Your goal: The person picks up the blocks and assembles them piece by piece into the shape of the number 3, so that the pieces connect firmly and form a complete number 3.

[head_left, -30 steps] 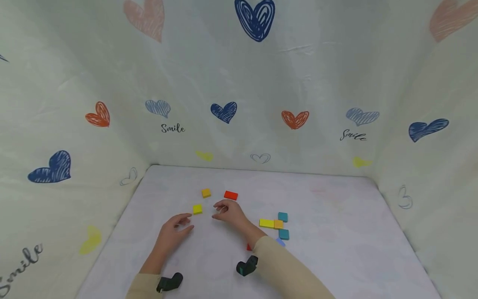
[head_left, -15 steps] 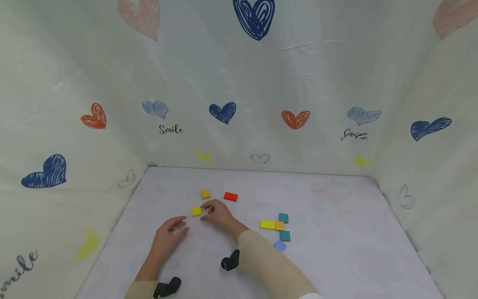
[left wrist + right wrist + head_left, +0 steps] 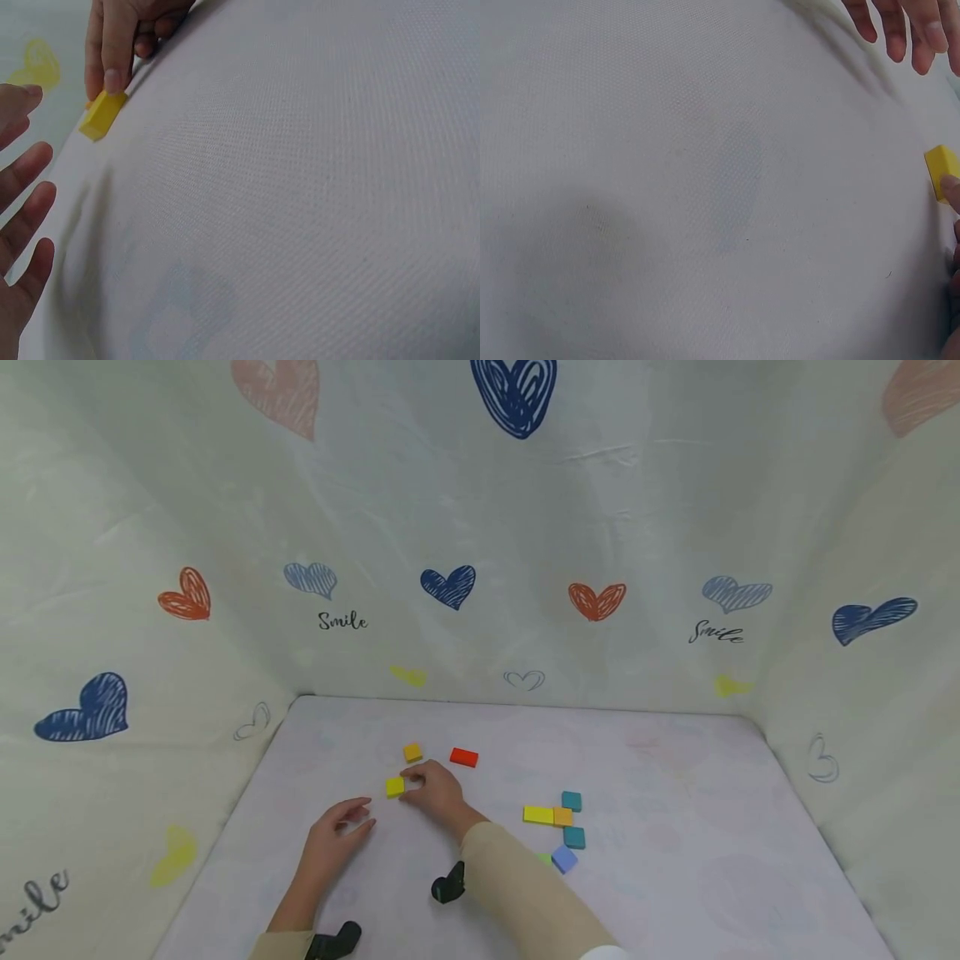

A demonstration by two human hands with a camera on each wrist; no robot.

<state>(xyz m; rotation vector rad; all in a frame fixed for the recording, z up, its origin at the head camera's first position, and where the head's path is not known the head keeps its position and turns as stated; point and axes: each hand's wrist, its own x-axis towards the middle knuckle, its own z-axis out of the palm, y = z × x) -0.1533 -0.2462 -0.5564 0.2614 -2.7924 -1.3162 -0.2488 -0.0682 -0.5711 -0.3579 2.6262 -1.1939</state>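
Observation:
My right hand (image 3: 438,793) pinches a small yellow block (image 3: 395,787) between thumb and fingers at its right end, and the block appears to rest on the table. In the left wrist view its fingertips meet the near end of the yellow block (image 3: 102,117); in the right wrist view only the thumb (image 3: 952,191) and part of the block show. My left hand (image 3: 333,839) is held left of and nearer than the block, fingers apart and holding nothing. An orange-yellow block (image 3: 412,752) lies just behind, and a red block (image 3: 464,757) lies behind my right hand.
Right of my right arm, a yellow block (image 3: 537,815) touches an orange block (image 3: 562,817), with teal blocks (image 3: 572,802) behind and in front. A blue block (image 3: 564,859) and a partly hidden green block (image 3: 544,858) lie nearer. A heart-printed curtain surrounds the white table (image 3: 675,793).
My right hand has moved left to the yellow block and taken hold of it. My left hand has drawn back slightly left. The blue and green blocks have come out from behind my right arm.

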